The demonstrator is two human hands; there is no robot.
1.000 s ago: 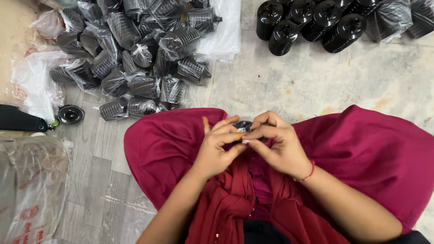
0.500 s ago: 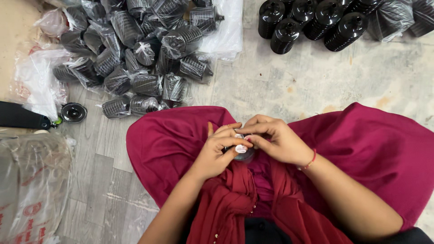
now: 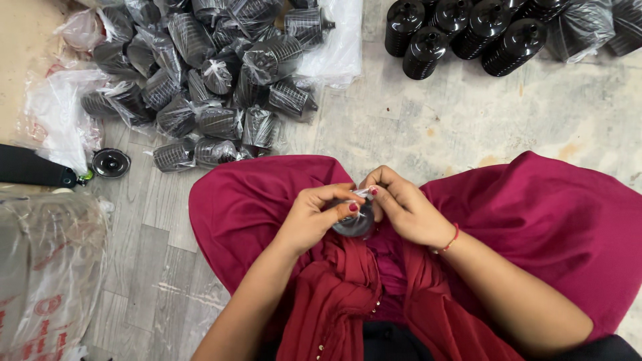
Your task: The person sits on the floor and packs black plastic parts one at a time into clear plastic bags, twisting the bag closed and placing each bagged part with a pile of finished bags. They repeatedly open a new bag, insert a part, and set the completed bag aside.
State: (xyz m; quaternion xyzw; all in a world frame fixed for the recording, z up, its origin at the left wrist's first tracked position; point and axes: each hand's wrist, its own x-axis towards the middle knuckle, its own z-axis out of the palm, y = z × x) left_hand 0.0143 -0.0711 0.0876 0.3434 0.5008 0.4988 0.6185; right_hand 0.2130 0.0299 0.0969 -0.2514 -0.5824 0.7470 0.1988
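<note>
Over my lap, draped in dark red cloth (image 3: 254,200), both hands meet on one small black ribbed part in a clear plastic bag (image 3: 354,222). My left hand (image 3: 313,215) cups the part from the left and below. My right hand (image 3: 401,206) pinches the bag's twisted top with the fingertips. Most of the part is hidden between my fingers.
A heap of the same black ribbed parts in clear bags (image 3: 214,73) lies on the floor at the upper left. Several bare black ribbed parts (image 3: 461,30) stand at the top right. A round black cap (image 3: 110,162) and a black bar (image 3: 30,167) lie left, above a large clear bag (image 3: 47,267).
My hands have dropped a little toward my lap and closed tighter on the bagged part; the view has shifted slightly.
</note>
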